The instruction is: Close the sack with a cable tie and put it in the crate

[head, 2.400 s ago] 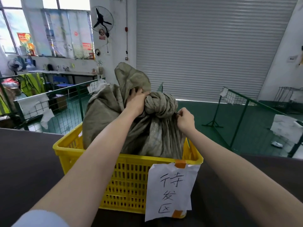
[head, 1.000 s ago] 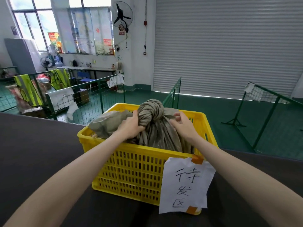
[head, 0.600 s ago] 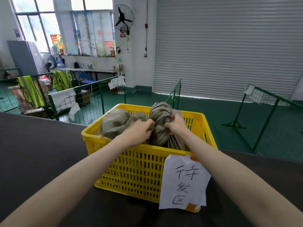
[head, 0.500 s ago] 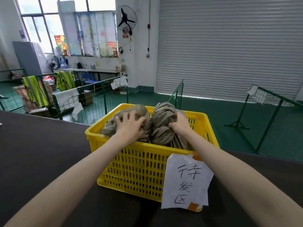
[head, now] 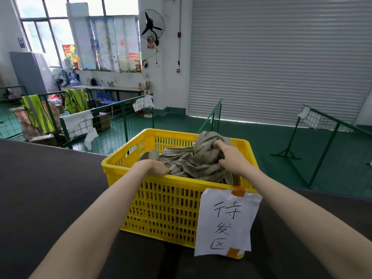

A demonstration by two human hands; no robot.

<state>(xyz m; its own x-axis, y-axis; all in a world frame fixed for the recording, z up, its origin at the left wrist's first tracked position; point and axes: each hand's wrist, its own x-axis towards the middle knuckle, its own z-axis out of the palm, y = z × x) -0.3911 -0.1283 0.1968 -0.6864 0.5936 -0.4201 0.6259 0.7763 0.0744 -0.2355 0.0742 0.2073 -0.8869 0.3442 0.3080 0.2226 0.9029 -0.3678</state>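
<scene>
The grey-green sack (head: 191, 162) lies crumpled inside the yellow slatted crate (head: 161, 208) on the dark table. Its bunched neck rises at the crate's right rear. My right hand (head: 229, 156) grips that bunched neck from above. My left hand (head: 155, 168) reaches over the crate's near rim, fingers curled down into the sack's left part; its fingertips are hidden by the rim and cloth. No cable tie shows.
A white paper label (head: 225, 220) with handwritten characters is taped to the crate's front right. The dark table (head: 50, 188) spreads left and right of the crate. Green mesh fences (head: 104, 125) and a green floor lie beyond its far edge.
The sack has been lowered from above the crate and pressed down flat inside it. My left hand has moved down toward the near rim, and my right hand stays on the neck.
</scene>
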